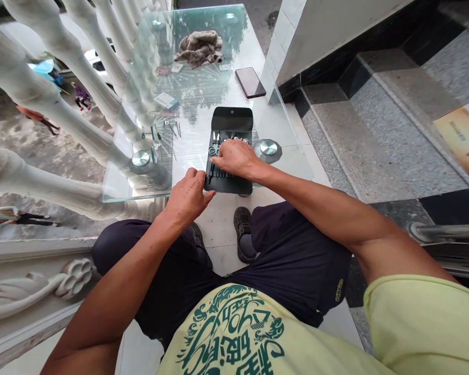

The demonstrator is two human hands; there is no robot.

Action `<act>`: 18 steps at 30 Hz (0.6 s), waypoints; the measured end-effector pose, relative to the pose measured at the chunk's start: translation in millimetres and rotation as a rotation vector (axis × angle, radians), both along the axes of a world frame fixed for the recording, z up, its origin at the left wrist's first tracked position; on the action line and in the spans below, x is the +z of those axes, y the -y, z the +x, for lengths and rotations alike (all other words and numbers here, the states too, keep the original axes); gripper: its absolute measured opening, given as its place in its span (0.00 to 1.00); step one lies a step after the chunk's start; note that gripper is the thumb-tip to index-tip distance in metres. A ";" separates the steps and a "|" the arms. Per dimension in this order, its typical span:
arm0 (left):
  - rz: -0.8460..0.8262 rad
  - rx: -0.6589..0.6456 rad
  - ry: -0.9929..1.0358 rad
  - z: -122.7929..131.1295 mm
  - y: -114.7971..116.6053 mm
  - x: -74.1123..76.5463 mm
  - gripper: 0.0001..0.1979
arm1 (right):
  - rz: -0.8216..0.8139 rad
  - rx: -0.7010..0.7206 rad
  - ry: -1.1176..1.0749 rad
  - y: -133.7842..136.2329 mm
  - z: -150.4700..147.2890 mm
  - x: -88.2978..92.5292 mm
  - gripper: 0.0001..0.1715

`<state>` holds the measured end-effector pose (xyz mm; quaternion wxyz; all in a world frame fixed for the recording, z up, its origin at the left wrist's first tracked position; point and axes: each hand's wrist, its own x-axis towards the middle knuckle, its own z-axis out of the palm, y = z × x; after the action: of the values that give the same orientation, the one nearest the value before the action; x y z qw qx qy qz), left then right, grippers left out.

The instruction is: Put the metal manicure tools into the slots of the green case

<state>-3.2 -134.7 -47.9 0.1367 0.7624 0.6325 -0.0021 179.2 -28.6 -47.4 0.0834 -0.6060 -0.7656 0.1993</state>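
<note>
left hand (187, 195), right hand (236, 159) on black case (232, 119)

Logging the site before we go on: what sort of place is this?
Likely a home balcony above a street: white balusters with people below, a glass table, tiled floor.

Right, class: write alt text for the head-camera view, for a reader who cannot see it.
A seated person's right hand rests on an open black tool case on a glass table, while the left hand touches its near left corner. Farther back lie a black smartphone and a crumpled grey-brown cloth.
</note>
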 end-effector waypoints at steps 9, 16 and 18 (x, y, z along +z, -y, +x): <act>-0.010 0.008 -0.008 2.5 0.8 3.5 0.15 | -0.067 -0.029 -0.044 -5.0 -2.7 0.3 0.09; -0.058 0.021 -0.069 6.9 1.5 11.1 0.16 | -0.015 -0.037 0.105 -3.2 -10.7 1.2 0.16; -0.057 0.025 -0.067 7.2 1.1 11.0 0.16 | -0.015 -0.031 0.117 -5.4 -12.5 -0.9 0.16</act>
<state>4.0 -135.9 -37.0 0.1369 0.7498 0.6459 -0.0439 166.6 -23.3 -48.2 0.0368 -0.6289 -0.7582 0.1680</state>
